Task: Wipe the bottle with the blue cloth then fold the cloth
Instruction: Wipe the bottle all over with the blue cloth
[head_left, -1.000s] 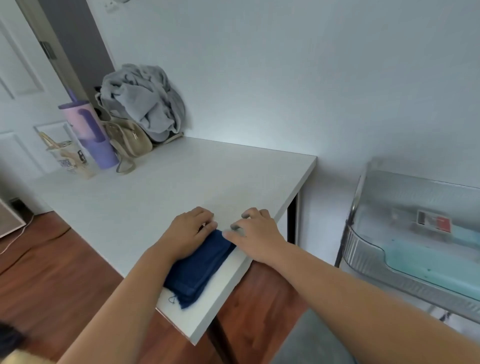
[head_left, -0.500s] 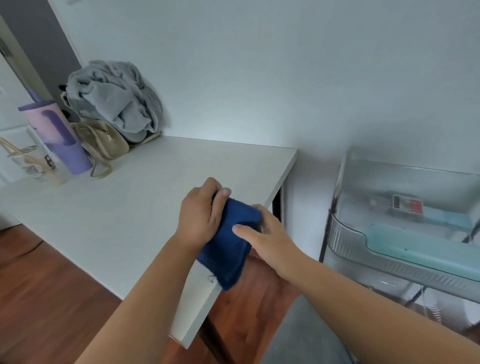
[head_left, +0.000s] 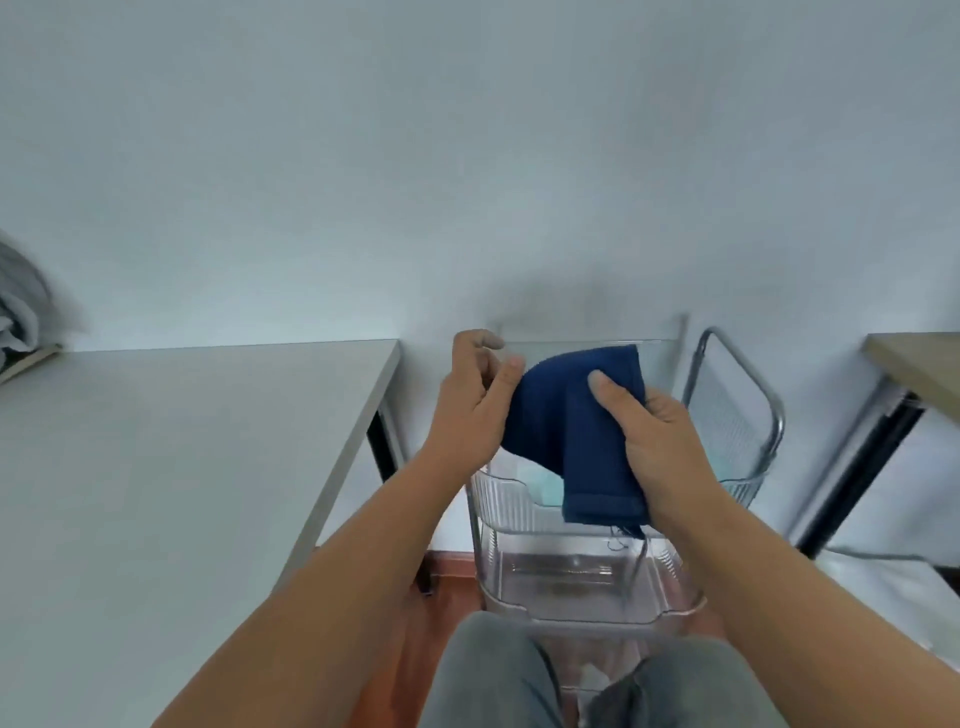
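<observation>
Closest to us are our own knees in grey trousers (head_left: 498, 670), and just past them we hold the blue cloth (head_left: 576, 431) up in the air, clear of any surface. Our right hand (head_left: 660, 447) is doing the real work: thumb pressed across the front of the fabric, fingers wrapped behind it, so that side is firmly gripped. Our left hand (head_left: 475, 410) is at the cloth's left edge, thumb against the fabric, fingers loosely curled above it; whether it truly pinches the edge or only touches it, we cannot tell. The cloth is already doubled over, its long axis running up and down, the hemmed end hanging lowest beside our right wrist with a loose thread trailing. Directly beneath it sits the clear plastic trolley (head_left: 566, 587), so there is nothing flat underneath to fold on. The counter (head_left: 182, 467) lies off to our left, its right edge near our left hand, with plenty of bare top, so that hand is nearer to it and we judge that the cloth goes left for a tidy fold. No bottle shows anywhere, so we cannot place it. Farther off, a grey garment (head_left: 21, 312) sits at the counter's back left, a second desk corner (head_left: 919, 369) pokes in on the right, and the plain wall closes everything off.
</observation>
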